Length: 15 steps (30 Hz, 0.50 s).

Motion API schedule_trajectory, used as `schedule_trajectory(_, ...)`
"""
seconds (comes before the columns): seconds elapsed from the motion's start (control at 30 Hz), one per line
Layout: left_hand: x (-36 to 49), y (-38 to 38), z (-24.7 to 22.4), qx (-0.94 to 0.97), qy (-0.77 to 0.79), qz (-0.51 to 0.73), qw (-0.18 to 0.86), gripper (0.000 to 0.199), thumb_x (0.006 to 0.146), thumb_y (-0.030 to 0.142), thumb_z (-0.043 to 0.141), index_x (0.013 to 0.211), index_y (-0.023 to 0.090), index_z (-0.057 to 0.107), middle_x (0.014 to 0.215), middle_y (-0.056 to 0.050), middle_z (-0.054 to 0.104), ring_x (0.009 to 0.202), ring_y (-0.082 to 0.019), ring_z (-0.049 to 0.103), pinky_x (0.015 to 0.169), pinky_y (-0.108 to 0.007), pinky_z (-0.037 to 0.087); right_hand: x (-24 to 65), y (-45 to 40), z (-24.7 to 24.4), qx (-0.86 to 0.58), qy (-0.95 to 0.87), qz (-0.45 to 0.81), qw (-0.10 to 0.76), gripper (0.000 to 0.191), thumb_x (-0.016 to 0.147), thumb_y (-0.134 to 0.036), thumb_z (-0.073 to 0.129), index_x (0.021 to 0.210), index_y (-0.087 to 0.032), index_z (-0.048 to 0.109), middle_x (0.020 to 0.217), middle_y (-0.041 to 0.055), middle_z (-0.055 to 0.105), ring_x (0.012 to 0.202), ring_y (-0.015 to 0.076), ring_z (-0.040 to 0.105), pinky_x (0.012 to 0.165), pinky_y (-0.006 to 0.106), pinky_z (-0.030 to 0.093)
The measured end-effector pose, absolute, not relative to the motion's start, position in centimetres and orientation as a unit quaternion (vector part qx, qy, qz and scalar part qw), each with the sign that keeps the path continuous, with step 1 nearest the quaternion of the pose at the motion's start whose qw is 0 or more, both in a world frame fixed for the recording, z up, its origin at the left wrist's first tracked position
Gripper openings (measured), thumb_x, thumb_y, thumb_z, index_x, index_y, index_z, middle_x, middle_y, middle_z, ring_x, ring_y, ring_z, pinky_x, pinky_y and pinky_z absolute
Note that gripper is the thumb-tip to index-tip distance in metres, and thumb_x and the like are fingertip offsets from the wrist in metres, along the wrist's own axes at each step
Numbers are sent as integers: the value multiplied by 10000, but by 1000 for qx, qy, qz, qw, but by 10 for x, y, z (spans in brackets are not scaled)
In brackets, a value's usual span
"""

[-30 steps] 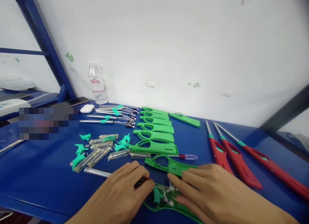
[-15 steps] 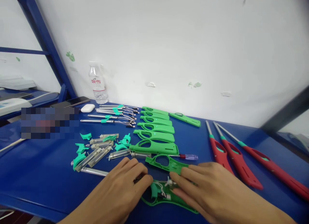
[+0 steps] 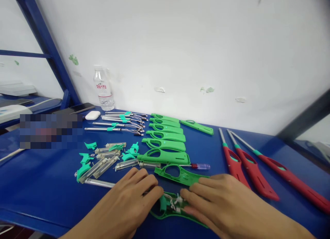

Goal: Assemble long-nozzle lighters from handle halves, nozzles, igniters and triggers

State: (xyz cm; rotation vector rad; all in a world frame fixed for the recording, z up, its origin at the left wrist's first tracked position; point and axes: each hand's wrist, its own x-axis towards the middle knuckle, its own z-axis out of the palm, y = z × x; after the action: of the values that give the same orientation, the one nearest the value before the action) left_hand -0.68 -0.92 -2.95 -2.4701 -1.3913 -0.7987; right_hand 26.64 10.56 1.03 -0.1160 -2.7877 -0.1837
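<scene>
A green lighter half-shell point(image 3: 165, 216) lies at the bottom centre with a teal trigger point(image 3: 163, 203), white wires point(image 3: 172, 202) and part of a clear tank inside. My left hand point(image 3: 139, 197) is closed at its left end, over the metal tube point(image 3: 99, 183) that sticks out leftward. My right hand point(image 3: 208, 197) is closed on the right part of the shell, its fingers by the tank's top end and covering the rest. Just beyond the hands lies another open green half-shell point(image 3: 177, 177), its right end beside my right fingers.
Green shells point(image 3: 165, 156) are stacked in a row behind. Clear tanks point(image 3: 105, 166), teal triggers point(image 3: 83, 171) and wired tubes point(image 3: 103, 129) lie left; red lighters point(image 3: 257, 173) right. A screwdriver point(image 3: 201, 166) and bottle point(image 3: 103, 89) are farther back.
The view has shifted slightly. My right fingers have moved a little at the tank's top end, and the white wires and nearby parts sit slightly differently. My left hand keeps its place.
</scene>
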Motion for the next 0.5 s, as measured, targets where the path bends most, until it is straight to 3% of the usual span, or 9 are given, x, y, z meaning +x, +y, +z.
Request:
schedule_trajectory(0.23, -10, -12, -33, -842, -465, -257, 96, 441, 910, -75, 604, 1174, 277, 641, 1089, 27, 772, 916, -224, 675, 948, -334, 504, 266, 106, 10, -33, -982, -70, 173, 532, 1344, -285, 308, 1030, -206, 730, 828, -32, 707, 639, 171, 594, 575, 407, 395)
schedule_trajectory(0.37, -11, -15, -35, -843, -462, -261, 84, 504, 935, -100, 522, 1260, 266, 646, 1133, 12, 754, 940, -213, 696, 980, -329, 507, 268, 106, 9, -25, -985, -77, 155, 428, 1307, -170, 375, 1130, -180, 764, 850, -16, 725, 660, 176, 627, 592, 399, 418)
schedule_trajectory(0.5, -7, -12, -34, -840, -450, -288, 95, 519, 933, -134, 464, 1240, 247, 638, 1099, -3, 749, 903, -198, 702, 887, -304, 521, 268, 104, 10, -26, -985, -84, 145, 297, 1253, -112, 490, 1144, -186, 756, 893, -21, 754, 668, 165, 648, 594, 382, 433)
